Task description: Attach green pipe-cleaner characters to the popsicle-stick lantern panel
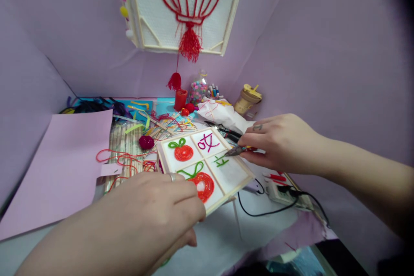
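A square wooden-framed panel split into four white panes lies tilted before me. Two panes carry red fruits with green leaves, one a purple character, and one short green strokes. My left hand is closed on the near-left edge of the panel, its thumb underneath. My right hand grips a pair of pliers, whose jaws reach the top of the green strokes. Whether the jaws touch or pinch anything there I cannot tell. The pliers' handles are mostly hidden in my fingers.
Loose sticks, orange yarn and a dark red yarn ball lie left of the panel. Behind stand a red candle-like cylinder, a jar of pompoms and a lidded cup. A power strip with black cable sits right. A lantern panel hangs above.
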Action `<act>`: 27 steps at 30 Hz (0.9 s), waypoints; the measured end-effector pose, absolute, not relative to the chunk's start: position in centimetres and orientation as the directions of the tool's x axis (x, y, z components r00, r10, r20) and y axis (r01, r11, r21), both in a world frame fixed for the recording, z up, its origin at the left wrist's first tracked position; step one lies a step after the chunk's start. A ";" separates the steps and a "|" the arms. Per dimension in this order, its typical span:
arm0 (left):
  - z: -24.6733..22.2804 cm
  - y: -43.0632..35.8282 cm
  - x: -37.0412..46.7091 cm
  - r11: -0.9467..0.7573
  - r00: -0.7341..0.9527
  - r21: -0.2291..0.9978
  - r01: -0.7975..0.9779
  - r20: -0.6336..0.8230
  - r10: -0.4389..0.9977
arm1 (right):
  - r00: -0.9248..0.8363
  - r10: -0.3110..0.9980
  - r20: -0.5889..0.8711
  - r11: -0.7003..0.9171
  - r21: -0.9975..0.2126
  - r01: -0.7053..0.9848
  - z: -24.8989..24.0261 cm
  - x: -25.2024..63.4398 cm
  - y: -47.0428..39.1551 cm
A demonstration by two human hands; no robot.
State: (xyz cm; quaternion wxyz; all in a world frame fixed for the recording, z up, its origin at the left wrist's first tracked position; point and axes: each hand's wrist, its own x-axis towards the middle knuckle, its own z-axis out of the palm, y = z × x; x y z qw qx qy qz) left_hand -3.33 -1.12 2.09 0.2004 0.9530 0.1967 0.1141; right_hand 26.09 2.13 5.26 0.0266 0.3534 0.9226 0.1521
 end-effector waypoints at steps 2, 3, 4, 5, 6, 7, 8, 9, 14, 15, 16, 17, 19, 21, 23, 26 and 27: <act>2.1 -1.1 -3.3 -0.841 0.895 0.426 0.333 0.136 0.424 | -0.748 0.663 0.030 0.710 0.295 0.640 5.2 26.1 2.3; 2.1 -1.0 -3.3 -0.841 0.896 0.427 0.331 0.138 0.423 | -0.747 0.665 0.021 0.710 0.293 0.640 5.2 26.0 2.3; 2.1 -1.0 -3.3 -0.841 0.896 0.429 0.330 0.140 0.422 | -0.744 0.668 0.018 0.709 0.291 0.643 5.2 26.0 2.4; 2.1 -1.0 -3.2 -0.841 0.894 0.429 0.330 0.144 0.424 | -0.743 0.669 0.015 0.708 0.290 0.644 5.2 26.0 2.4; 2.1 -0.9 -3.2 -0.842 0.893 0.427 0.329 0.149 0.425 | -0.742 0.670 0.016 0.707 0.290 0.645 5.3 26.0 2.4; 2.1 -0.9 -3.2 -0.843 0.893 0.427 0.328 0.149 0.424 | -0.743 0.670 0.010 0.709 0.290 0.643 5.3 25.9 2.5; 2.2 -0.9 -3.2 -0.843 0.894 0.424 0.332 0.144 0.424 | -0.743 0.669 0.003 0.710 0.296 0.640 5.4 25.9 2.5; 2.2 -1.0 -3.2 -0.842 0.895 0.422 0.335 0.137 0.425 | -0.745 0.667 -0.007 0.711 0.304 0.634 5.4 25.8 2.6; 2.1 -1.3 -3.2 -0.830 0.891 0.444 0.338 0.134 0.434 | -0.762 0.645 -0.049 0.730 0.336 0.596 5.9 25.5 2.8; 2.0 -1.4 -3.2 -0.827 0.888 0.448 0.338 0.138 0.438 | -0.765 0.641 -0.063 0.735 0.337 0.589 6.0 25.5 2.8; 2.0 -1.4 -3.2 -0.825 0.887 0.452 0.341 0.137 0.442 | -0.766 0.639 -0.072 0.738 0.339 0.584 6.0 25.4 2.8; 2.0 -1.4 -3.3 -0.822 0.886 0.455 0.343 0.135 0.444 | -0.766 0.637 -0.081 0.739 0.344 0.579 6.1 25.4 2.9; 2.0 -1.4 -3.3 -0.820 0.889 0.458 0.344 0.122 0.441 | -0.772 0.628 -0.100 0.748 0.353 0.562 6.0 25.3 2.9; 2.0 -1.3 -3.4 -0.818 0.895 0.464 0.341 0.107 0.433 | -0.781 0.617 -0.096 0.751 0.369 0.547 5.9 25.4 2.9; 2.0 -1.3 -3.4 -0.816 0.895 0.466 0.342 0.102 0.434 | -0.794 0.604 -0.065 0.750 0.383 0.540 5.8 25.4 2.8; 1.9 -1.4 -3.4 -0.809 0.890 0.465 0.359 0.092 0.447 | -0.814 0.581 -0.016 0.755 0.383 0.532 5.9 25.6 2.6; 1.8 -1.5 -3.4 -0.806 0.883 0.465 0.367 0.098 0.459 | -0.818 0.575 -0.010 0.759 0.380 0.529 6.0 25.7 2.5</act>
